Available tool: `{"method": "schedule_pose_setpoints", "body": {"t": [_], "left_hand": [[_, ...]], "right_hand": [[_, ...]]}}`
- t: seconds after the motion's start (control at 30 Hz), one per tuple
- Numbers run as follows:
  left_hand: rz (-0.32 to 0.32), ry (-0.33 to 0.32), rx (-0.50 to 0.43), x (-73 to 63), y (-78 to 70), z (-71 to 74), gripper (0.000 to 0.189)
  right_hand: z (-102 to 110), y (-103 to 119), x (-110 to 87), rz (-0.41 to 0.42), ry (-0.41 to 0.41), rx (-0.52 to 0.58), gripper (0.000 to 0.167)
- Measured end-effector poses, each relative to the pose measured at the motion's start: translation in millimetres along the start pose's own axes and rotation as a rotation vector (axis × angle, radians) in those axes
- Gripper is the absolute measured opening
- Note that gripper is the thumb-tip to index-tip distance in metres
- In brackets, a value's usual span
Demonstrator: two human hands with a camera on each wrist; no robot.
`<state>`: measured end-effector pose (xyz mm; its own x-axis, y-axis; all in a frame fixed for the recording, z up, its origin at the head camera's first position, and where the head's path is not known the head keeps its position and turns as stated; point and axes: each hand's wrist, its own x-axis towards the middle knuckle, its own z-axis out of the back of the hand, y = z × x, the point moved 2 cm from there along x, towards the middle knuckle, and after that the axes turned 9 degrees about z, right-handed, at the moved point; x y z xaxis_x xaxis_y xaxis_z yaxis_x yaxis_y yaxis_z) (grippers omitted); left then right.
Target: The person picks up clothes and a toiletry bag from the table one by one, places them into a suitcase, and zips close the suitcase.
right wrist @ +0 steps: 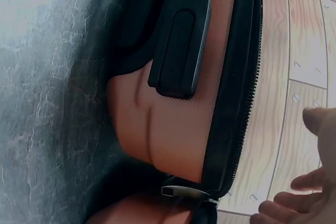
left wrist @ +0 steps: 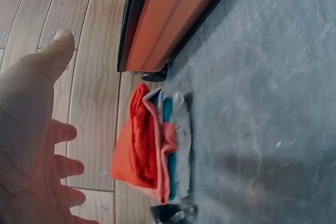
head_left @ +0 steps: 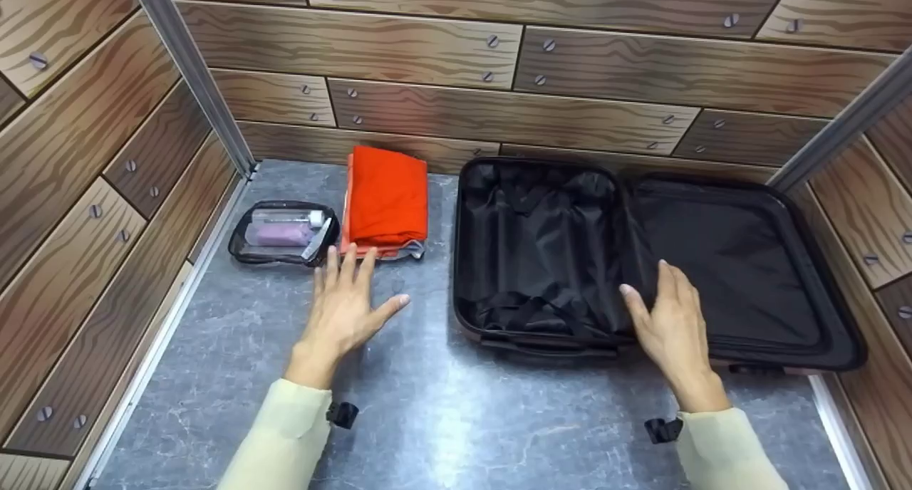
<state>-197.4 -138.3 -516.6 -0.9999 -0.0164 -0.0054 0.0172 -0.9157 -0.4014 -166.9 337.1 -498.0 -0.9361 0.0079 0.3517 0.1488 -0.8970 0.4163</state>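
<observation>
My left hand (head_left: 343,310) hovers with fingers spread just in front of a stack of folded clothes (head_left: 390,196), holding nothing. Bright orange-red cloth tops the stack; pink, teal and grey layers show beneath it in the left wrist view. Left of the stack lies a clear toiletry pouch (head_left: 242,249) with black edges, a white-capped bottle (head_left: 285,218) and something purple inside. An open suitcase (head_left: 541,262) with black lining lies flat on the right. Over its hinge side, my right hand (head_left: 673,326) is held with fingers extended, gripping nothing. The suitcase's orange-brown shell (right wrist: 168,135) shows in the right wrist view.
The grey marbled floor (head_left: 427,412) is bounded by wood-patterned panels (head_left: 427,48) at the back and both sides. Metal posts (head_left: 192,70) stand at the back corners. The suitcase lid (head_left: 741,262) lies beside the right panel. Each wrist carries a small black camera.
</observation>
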Motion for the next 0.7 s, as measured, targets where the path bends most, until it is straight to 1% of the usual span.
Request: {"method": "schedule_pose_setpoints", "body": {"t": [0.1,0.17,0.27,0.4,0.47,0.57,0.63,0.7], "left_hand": [[-0.003,-0.053,-0.052,-1.0,-3.8,-9.8,0.088],[-0.006,-0.088,-0.083,-1.9,-7.1,-16.2,0.082],[0.000,-0.113,-0.135,-2.8,-12.2,-25.6,0.075],[0.020,-0.108,-0.207,-2.2,-18.7,-37.1,0.070],[0.029,-0.110,-0.235,-1.6,-20.2,-43.3,0.067],[0.038,-0.123,-0.262,0.0,-18.4,-54.5,0.062],[0.047,-0.126,-0.278,1.4,-14.8,-62.8,0.060],[0.058,-0.126,-0.292,3.1,-10.5,-70.7,0.058]], "right_hand": [[-1,-4,1.8,-0.052,-0.024,0.001,0.074],[-4,-6,3.7,-0.079,-0.025,0.002,0.072],[-8,-10,6.7,-0.111,-0.014,0.003,0.072],[-13,-16,10.4,-0.149,0.010,-0.021,0.071],[-15,-20,11.5,-0.174,0.035,-0.041,0.070],[-20,-25,12.8,-0.208,0.093,-0.072,0.069],[-23,-27,13.1,-0.230,0.135,-0.087,0.069],[-24,-29,13.6,-0.252,0.158,-0.096,0.068]]}}
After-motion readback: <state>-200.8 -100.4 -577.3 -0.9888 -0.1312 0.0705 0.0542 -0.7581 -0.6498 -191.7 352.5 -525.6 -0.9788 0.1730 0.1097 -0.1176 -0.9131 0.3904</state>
